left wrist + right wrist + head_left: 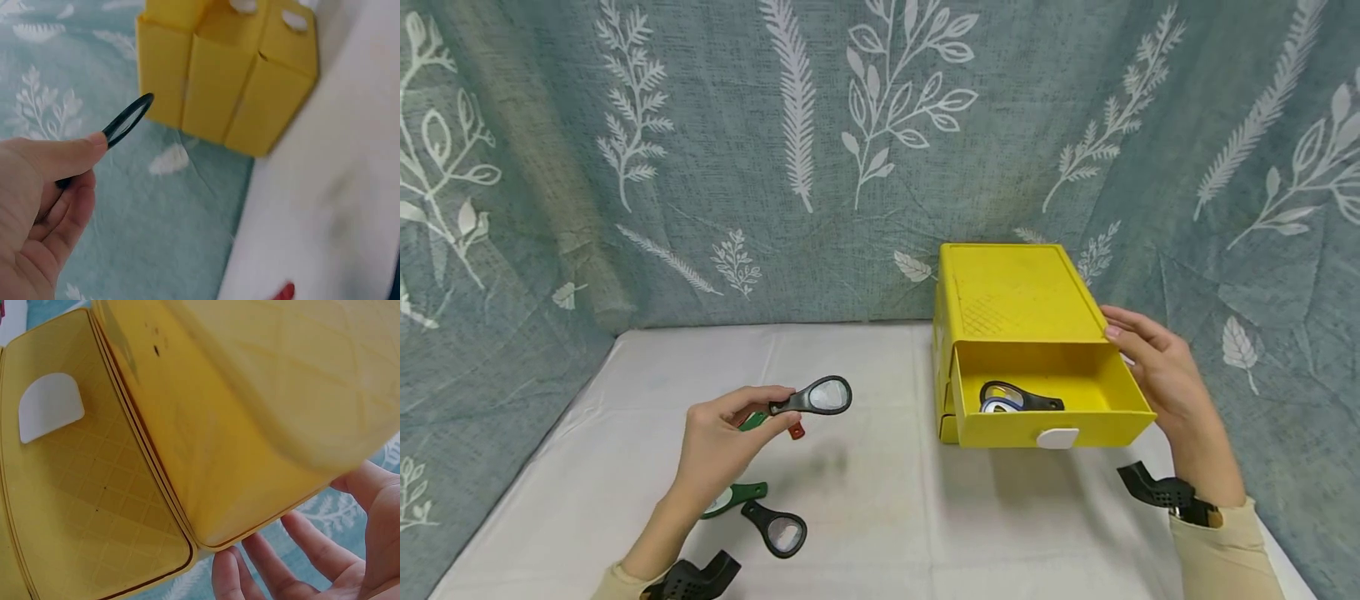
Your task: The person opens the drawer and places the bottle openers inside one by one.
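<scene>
Between thumb and fingers my left hand (726,437) pinches the handle of a black magnifying glass (829,395), held above the table left of the yellow drawer box (1015,292). The left wrist view shows the same magnifying glass (128,122) nearly edge-on. My right hand (1168,375) touches the right side of the box with its fingers spread and extended, as the right wrist view also shows. The top drawer (1127,417) stands pulled out. Inside it lie a black magnifying glass (1041,402) and a blue-rimmed one (1000,406), partly hidden by the drawer front.
Below the left hand, a green magnifying glass (748,492) and a black magnifying glass (784,533) lie on the white cloth (880,500). A red handle (796,430) and another green piece (754,421) show partly behind the left hand. A patterned curtain (700,167) hangs behind.
</scene>
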The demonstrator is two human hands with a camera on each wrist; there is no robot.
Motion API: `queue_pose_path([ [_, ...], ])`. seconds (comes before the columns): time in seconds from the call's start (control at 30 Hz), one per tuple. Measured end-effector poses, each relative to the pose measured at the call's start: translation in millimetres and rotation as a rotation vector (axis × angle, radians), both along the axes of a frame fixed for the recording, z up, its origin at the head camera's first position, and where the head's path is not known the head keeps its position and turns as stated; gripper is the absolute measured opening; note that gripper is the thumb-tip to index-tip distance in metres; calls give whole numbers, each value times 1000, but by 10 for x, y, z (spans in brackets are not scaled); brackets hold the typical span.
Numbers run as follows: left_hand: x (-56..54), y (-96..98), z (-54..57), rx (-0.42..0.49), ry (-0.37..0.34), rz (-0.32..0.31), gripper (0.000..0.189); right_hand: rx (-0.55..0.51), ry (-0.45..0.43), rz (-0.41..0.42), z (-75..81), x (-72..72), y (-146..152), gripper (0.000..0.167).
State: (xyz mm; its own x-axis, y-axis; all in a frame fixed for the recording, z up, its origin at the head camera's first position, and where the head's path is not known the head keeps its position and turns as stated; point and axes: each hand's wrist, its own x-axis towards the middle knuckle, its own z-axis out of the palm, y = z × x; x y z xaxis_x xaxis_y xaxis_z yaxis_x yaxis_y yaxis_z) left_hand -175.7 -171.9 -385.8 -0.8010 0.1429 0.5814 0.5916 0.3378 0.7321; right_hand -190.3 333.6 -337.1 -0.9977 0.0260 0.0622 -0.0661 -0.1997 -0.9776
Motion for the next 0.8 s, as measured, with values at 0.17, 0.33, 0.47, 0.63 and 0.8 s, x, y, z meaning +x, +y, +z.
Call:
queue_pose_path([
  [0.17,-1,218,144,108,19,-11,31,-2,-7,-11,-22,17,14,32],
  [0.33,16,428,280,224,-31,-35,29,21,-5,-26,-21,14,10,32],
  [0.47,2,598,362,275,-24,-97,29,31,-15,-36,-15,15,2,33],
  [0.63,-24,822,416,307,11,-176,28,70,-27,-55,-22,14,-11,37],
  [0.8,-40,1048,489,311,47,-240,29,79,0,-43,-22,-4,-4,38],
])
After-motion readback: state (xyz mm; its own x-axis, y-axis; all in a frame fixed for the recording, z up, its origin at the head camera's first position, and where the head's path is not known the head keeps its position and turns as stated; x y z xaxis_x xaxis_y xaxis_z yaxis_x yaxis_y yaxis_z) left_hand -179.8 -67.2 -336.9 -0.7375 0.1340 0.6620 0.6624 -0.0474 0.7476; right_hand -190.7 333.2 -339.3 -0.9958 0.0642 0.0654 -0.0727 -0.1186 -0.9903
